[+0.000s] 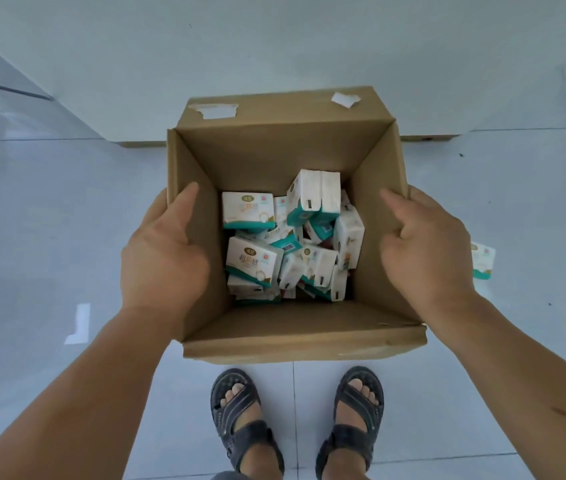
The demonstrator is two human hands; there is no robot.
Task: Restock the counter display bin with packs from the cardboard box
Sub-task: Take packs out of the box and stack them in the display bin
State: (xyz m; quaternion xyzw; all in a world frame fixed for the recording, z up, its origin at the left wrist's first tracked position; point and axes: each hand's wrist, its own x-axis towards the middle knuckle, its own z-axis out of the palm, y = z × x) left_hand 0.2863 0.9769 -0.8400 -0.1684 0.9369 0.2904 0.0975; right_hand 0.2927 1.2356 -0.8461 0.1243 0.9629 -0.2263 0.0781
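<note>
Where the left forearm comes in from the lower left corner, the left hand grips the left wall of the cardboard box — thumb laid along the inside face, the other fingers over the rim on the outside, hidden behind the card. The box is open at the top, its flaps folded outward, with torn white tape scraps on the far flap. It sits above a glossy pale tiled floor, close to a white wall; whether it rests on the tiles or is lifted off them cannot be told. Down in its bottom lies a loose jumble of white-and-teal packs, some flat, some tipped on edge, one pair leaning upright toward the far side. Below the near flap stand two feet in dark sandals. On the right wall the right hand holds in the same way — thumb inside, fingers curled round the outer face. Just beyond that wrist, a stray pack lies on the floor outside the box, partly hidden by the hand.
</note>
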